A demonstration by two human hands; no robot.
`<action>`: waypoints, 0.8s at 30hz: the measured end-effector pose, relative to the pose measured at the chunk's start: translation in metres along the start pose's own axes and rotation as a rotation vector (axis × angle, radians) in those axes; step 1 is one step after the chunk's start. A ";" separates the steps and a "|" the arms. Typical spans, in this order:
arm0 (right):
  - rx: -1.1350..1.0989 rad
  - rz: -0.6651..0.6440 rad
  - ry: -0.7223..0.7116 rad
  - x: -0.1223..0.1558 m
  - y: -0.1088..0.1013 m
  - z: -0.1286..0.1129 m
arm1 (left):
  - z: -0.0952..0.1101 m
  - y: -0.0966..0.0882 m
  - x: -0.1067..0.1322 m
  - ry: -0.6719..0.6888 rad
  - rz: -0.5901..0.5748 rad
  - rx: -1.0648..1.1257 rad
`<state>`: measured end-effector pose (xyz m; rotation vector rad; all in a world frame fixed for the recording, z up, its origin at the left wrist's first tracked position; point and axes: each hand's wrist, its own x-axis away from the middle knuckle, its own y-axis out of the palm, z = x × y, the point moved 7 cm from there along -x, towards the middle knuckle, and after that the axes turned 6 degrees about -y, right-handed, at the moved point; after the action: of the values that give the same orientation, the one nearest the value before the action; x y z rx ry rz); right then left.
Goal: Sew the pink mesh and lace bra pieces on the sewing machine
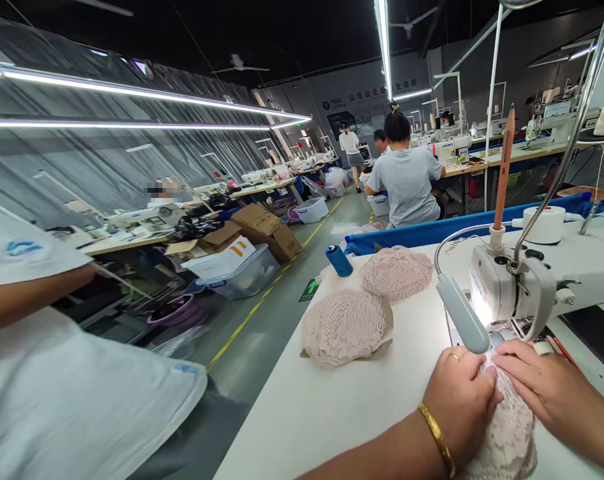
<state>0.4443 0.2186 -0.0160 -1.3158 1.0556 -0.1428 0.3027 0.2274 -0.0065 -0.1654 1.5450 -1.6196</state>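
Observation:
A pale pink lace piece (509,433) lies under the sewing machine head (495,283), its far end at the lit needle area. My left hand (459,403), with a ring and a gold bangle, is closed on the lace's left side, thumb and fingers pinching it. From the right, my right hand (552,383) holds the same lace, its fingers together and pressed on it close to the needle area. Beyond my hands on the white table (302,413) rest two more lace pieces, a nearer one (345,327) on brown card and a farther one (397,273).
A blue thread cone (339,261) stands at the table's left edge. A grey lamp head (463,317) hangs just over my fingers. A white thread cone (545,225) sits behind the machine. One person (72,393) is close on the left; another person (405,180) sits ahead.

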 end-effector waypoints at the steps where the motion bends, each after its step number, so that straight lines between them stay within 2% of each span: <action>1: 0.013 -0.010 0.007 0.001 0.002 0.002 | -0.001 0.001 -0.001 -0.006 -0.004 -0.001; 8: 0.104 -0.042 0.074 0.010 0.015 0.016 | -0.003 0.007 -0.008 -0.058 -0.035 -0.029; 14: 0.097 -0.055 0.195 0.016 0.025 0.024 | -0.005 0.010 -0.009 -0.086 -0.041 -0.028; 24: 0.144 -0.035 0.197 0.016 0.029 0.025 | -0.004 0.012 -0.008 -0.062 0.012 -0.017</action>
<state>0.4575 0.2359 -0.0513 -1.2077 1.1663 -0.3751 0.3114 0.2371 -0.0143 -0.2129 1.5105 -1.5776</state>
